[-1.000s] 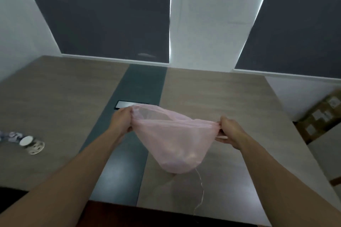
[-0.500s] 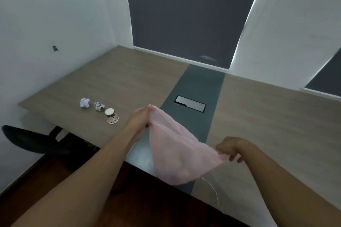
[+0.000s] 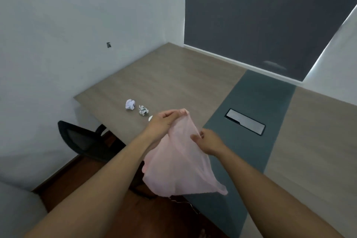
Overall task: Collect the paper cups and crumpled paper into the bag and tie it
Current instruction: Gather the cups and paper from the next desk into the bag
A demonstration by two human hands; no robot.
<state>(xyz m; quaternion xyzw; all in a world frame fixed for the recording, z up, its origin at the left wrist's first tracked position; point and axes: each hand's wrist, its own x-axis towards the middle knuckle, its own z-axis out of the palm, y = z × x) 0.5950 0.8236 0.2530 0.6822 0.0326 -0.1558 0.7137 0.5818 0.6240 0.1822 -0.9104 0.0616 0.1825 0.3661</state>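
Legible text, labels, brands, numbers, signs: none. Crumpled paper on the table: dark markings, too small to read. Small dark fitting on the wall: no lettering can be made out.

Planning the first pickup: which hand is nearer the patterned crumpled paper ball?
Left. The left hand, holding the pink bag, is just right of the paper ball; the right hand is farther right, across the bag.

One head-worn wide-angle camera looks forward and down over the table from close above
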